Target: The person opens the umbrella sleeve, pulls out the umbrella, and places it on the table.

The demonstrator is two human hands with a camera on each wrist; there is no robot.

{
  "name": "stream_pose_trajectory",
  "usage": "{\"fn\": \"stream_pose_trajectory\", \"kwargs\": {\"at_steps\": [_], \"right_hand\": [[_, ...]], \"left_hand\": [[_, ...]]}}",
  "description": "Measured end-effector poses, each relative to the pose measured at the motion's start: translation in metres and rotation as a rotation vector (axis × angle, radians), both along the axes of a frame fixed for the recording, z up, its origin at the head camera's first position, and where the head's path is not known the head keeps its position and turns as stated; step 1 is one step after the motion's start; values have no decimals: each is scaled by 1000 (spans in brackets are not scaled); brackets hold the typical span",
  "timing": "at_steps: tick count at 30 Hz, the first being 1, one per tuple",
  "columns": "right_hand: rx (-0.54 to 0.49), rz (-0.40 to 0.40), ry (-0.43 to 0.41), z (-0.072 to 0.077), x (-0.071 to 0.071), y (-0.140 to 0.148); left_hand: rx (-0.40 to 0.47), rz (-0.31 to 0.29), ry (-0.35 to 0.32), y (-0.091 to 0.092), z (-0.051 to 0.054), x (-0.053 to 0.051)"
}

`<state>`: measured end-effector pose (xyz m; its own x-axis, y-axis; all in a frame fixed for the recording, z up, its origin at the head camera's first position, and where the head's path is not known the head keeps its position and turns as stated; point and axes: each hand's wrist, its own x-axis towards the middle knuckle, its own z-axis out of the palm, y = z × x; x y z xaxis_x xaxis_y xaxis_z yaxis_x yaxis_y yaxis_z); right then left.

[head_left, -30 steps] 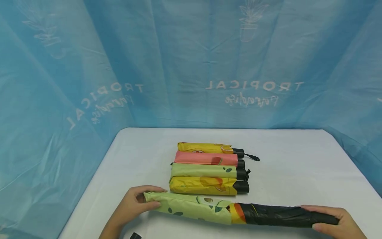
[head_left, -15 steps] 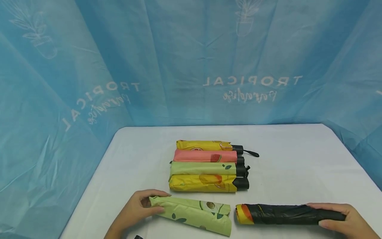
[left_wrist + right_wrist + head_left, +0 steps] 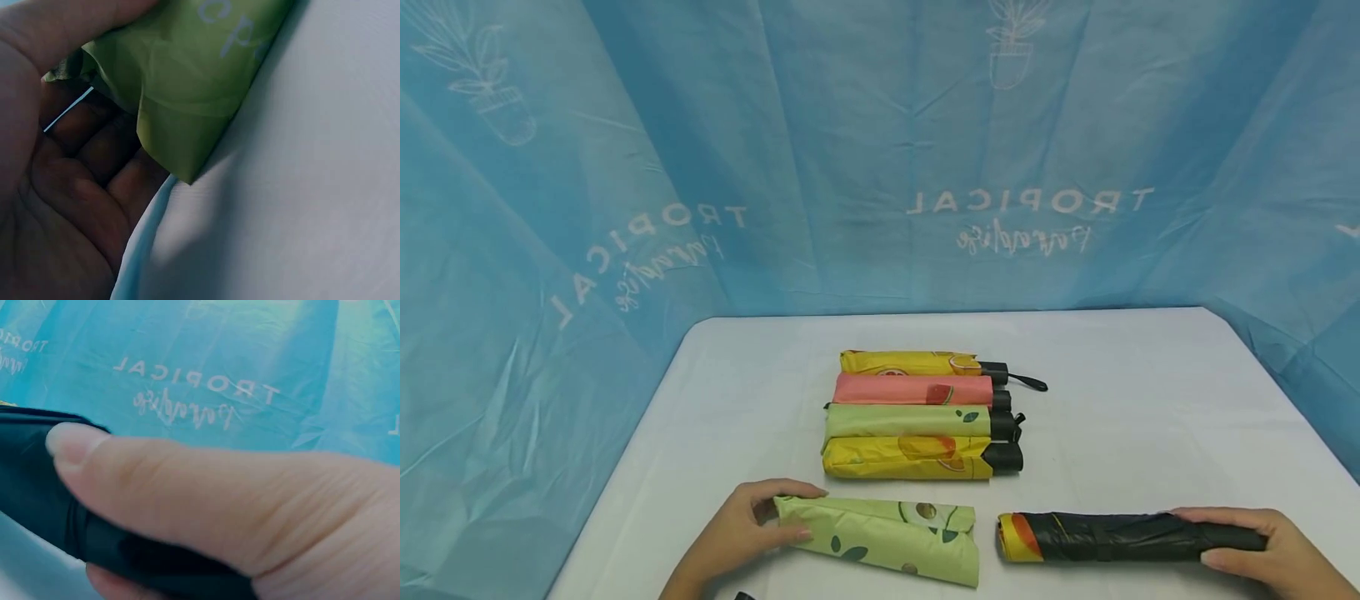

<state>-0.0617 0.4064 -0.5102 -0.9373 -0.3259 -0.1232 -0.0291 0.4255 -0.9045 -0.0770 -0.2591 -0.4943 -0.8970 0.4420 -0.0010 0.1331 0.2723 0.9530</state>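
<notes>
My left hand (image 3: 747, 527) pinches the left end of a light green sleeve (image 3: 880, 537) with an avocado print, between thumb and fingers. In the left wrist view the green fabric (image 3: 187, 94) hangs past the palm. To the right, my right hand (image 3: 1270, 546) grips the dark handle end of a folded black umbrella (image 3: 1120, 537), whose yellow and orange tip faces the sleeve across a small gap. The right wrist view shows the thumb (image 3: 156, 481) lying over the black umbrella (image 3: 37, 469).
Behind the sleeve, several folded umbrellas lie side by side: yellow (image 3: 902, 458), green (image 3: 902, 422), pink (image 3: 887, 389) and another yellow (image 3: 917, 363). A small black object (image 3: 744, 596) shows at the bottom edge. Blue curtains (image 3: 850, 167) surround the white table (image 3: 737, 400).
The black umbrella's tip, inside the green sleeve's right end a second ago, is now apart from it. My right hand has moved slightly right with the umbrella; the sleeve sits flatter.
</notes>
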Motion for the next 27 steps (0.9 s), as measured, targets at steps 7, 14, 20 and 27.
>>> {"fn": "stream_pose_trajectory", "kwargs": {"at_steps": [7,14,20,27], "right_hand": [[-56,80,-94,-3,-2,7],[70,57,103,5,4,-7],[178,8,187,8,6,-14],[263,0,183,11,3,-15]], "left_hand": [[-43,10,-13,3,1,0],[-100,33,37,2,2,0],[-117,11,70,2,2,0],[-126,3,96,3,4,0]]}}
